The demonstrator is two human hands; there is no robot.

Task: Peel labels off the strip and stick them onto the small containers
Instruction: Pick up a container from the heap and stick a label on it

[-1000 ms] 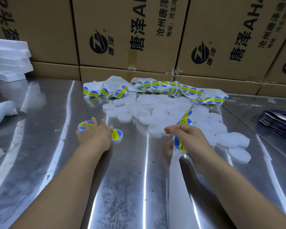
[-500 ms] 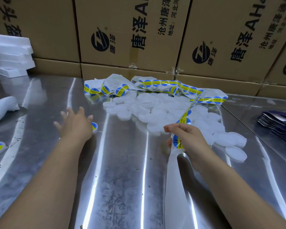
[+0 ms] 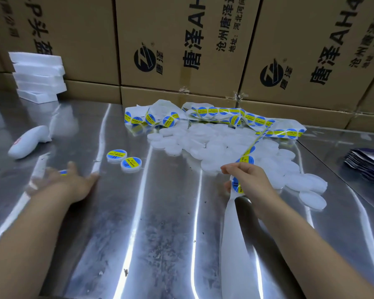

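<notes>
Bare bench [image 3: 151,238] is lying open between the forearms at lower centre. The strip [image 3: 233,234] is running from the bottom edge up toward the pile [image 3: 214,143]. The right hand [image 3: 251,180] is pinching it mid-length. The blurred left hand [image 3: 69,182] is spreading released fingers beside a labelled container [image 3: 63,172] at mid-left; I cannot tell whether they touch. Boxes [image 3: 181,50] are walling the far edge.

Left grip [image 3: 70,182] splayed open, right grip [image 3: 252,180] pinching.

Bare forearms [image 3: 35,229] — left hand [image 3: 69,182] blurred, right hand [image 3: 252,180] sharp.
</notes>
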